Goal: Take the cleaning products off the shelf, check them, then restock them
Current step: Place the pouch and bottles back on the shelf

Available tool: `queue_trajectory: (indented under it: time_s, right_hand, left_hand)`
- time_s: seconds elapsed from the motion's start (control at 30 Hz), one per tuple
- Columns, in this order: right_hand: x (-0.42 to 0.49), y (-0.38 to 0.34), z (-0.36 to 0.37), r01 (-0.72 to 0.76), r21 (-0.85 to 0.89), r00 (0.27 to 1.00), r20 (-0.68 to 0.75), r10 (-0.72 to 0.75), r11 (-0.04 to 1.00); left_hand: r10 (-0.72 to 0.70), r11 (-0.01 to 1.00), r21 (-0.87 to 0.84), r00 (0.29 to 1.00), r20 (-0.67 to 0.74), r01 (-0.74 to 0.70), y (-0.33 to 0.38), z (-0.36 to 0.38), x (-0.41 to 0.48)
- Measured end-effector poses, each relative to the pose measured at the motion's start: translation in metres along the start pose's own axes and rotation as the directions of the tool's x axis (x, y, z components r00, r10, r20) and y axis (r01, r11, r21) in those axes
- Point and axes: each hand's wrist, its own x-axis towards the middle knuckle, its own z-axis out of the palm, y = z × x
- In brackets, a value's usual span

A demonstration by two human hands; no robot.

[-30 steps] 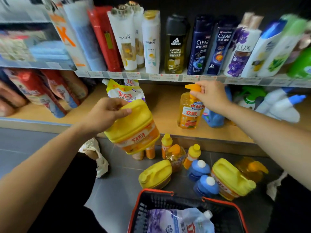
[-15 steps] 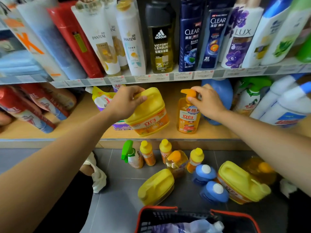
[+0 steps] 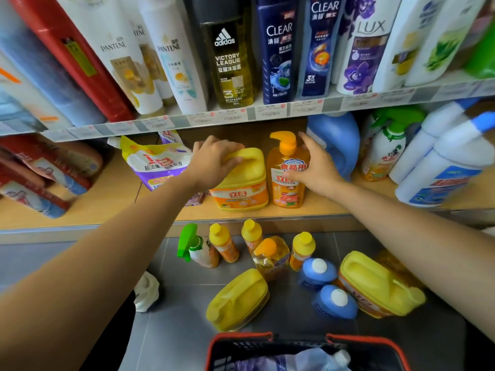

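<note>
Since a second ago the yellow jug (image 3: 241,188) has come out of mid-air at the centre of the frame and now stands on the wooden lower shelf (image 3: 107,204), centre of the frame, just left of the orange pump bottle (image 3: 288,191). The left hand (image 3: 214,162) sits on top of the jug, its fingers curled over the moulded handle at the jug's upper left. The jug is squat, with a bright yellow top and an orange label band facing the camera, and it stands upright on its base.

The pump bottle is slimmer, clear orange with a red-lettered label. It stands upright with its long axis vertical and its pump spout pointing to the left of the frame. The right hand (image 3: 318,170) clasps its right side, thumb across the label and fingers behind the neck.
</note>
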Motion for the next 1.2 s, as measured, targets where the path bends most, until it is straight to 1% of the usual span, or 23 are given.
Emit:
queue_trajectory:
  time_s: [0.07,0.13,0.17,0.2,0.23,0.27,0.3,0.33,0.4,0.43,0.47,0.5,0.63,0.77,0.83,0.9,0.93,1.0,1.03,1.1,1.2]
  right_hand:
    - [-0.003,0.005,0.004,-0.051,0.003,0.998,-0.020,0.051,0.999]
    - [-0.004,0.008,0.007,-0.077,0.025,0.997,-0.025,0.078,0.997]
    - [-0.004,0.009,0.008,-0.083,0.034,0.996,-0.034,0.084,0.996]
    - [-0.005,0.009,0.008,-0.082,0.038,0.995,-0.046,0.084,0.996]
    - [-0.005,0.010,0.009,-0.075,0.038,0.995,-0.057,0.077,0.996]
    - [-0.006,0.011,0.010,-0.062,0.042,0.996,-0.065,0.064,0.997]
    - [-0.006,0.012,0.010,-0.045,0.055,0.997,-0.067,0.049,0.997]
    - [-0.006,0.013,0.009,-0.034,0.076,0.997,-0.060,0.039,0.997]
    - [-0.004,0.014,0.007,-0.024,0.119,0.999,-0.034,0.029,0.993]
    - [-0.004,0.016,0.004,-0.022,0.129,1.000,-0.017,0.024,0.991]
    - [-0.003,0.018,0.002,-0.021,0.131,1.000,0.003,0.021,0.991]
    - [-0.003,0.020,0.000,-0.021,0.129,1.000,0.022,0.018,0.991]
    - [-0.003,0.025,-0.010,-0.036,0.143,0.996,0.092,0.023,0.989]
    - [-0.003,0.033,-0.024,-0.074,0.172,0.991,0.126,0.052,0.982]
    - [-0.004,0.037,-0.031,-0.089,0.175,0.992,0.107,0.071,0.980]
    - [-0.007,0.040,-0.035,-0.105,0.174,0.994,0.056,0.097,0.979]
    - [-0.009,0.041,-0.036,-0.116,0.170,0.993,0.023,0.114,0.979]
    - [-0.014,0.041,-0.033,-0.148,0.125,0.985,-0.067,0.158,0.981]
    - [-0.018,0.040,-0.029,-0.169,0.100,0.977,-0.118,0.180,0.981]
    - [-0.027,0.037,-0.017,-0.214,0.091,0.950,-0.211,0.229,0.973]
    - [-0.048,0.038,0.005,-0.275,0.024,0.910,-0.315,0.268,0.961]
  left_hand:
    - [0.011,0.999,-0.035,0.996,-0.091,-0.015,-0.006,0.007,-0.008]
    - [-0.022,0.992,-0.122,0.959,-0.283,-0.013,-0.011,0.019,-0.026]
    - [-0.085,0.981,-0.193,0.918,-0.388,0.009,-0.013,0.027,-0.037]
    - [-0.185,0.956,-0.290,0.868,-0.461,0.049,-0.015,0.038,-0.047]
    - [-0.302,0.908,-0.407,0.828,-0.473,0.099,-0.016,0.048,-0.056]
    - [-0.416,0.836,-0.526,0.805,-0.423,0.156,-0.017,0.057,-0.061]
    - [-0.503,0.748,-0.628,0.800,-0.326,0.215,-0.018,0.065,-0.065]
    - [-0.551,0.659,-0.704,0.807,-0.214,0.264,-0.019,0.071,-0.066]
    - [-0.543,0.516,-0.804,0.839,-0.039,0.296,-0.024,0.079,-0.066]
    - [-0.517,0.476,-0.827,0.856,0.011,0.299,-0.025,0.082,-0.064]
    - [-0.497,0.462,-0.834,0.867,0.037,0.301,-0.026,0.084,-0.062]
    - [-0.489,0.468,-0.831,0.871,0.039,0.300,-0.026,0.088,-0.059]
    - [-0.531,0.496,-0.819,0.847,-0.023,0.289,-0.022,0.098,-0.046]
    - [-0.504,0.489,-0.832,0.863,-0.026,0.260,-0.015,0.106,-0.037]
    - [-0.453,0.462,-0.855,0.891,0.000,0.235,-0.013,0.109,-0.036]
    - [-0.354,0.451,-0.865,0.934,0.053,0.220,-0.014,0.108,-0.037]
    - [-0.297,0.480,-0.849,0.952,0.080,0.221,-0.018,0.106,-0.038]
    - [-0.231,0.623,-0.743,0.965,0.123,0.244,-0.026,0.101,-0.043]
    - [-0.239,0.697,-0.663,0.960,0.146,0.274,-0.030,0.099,-0.047]
    - [-0.275,0.794,-0.503,0.940,0.204,0.341,-0.038,0.097,-0.057]
    - [-0.229,0.905,-0.273,0.915,0.332,0.326,-0.051,0.100,-0.076]
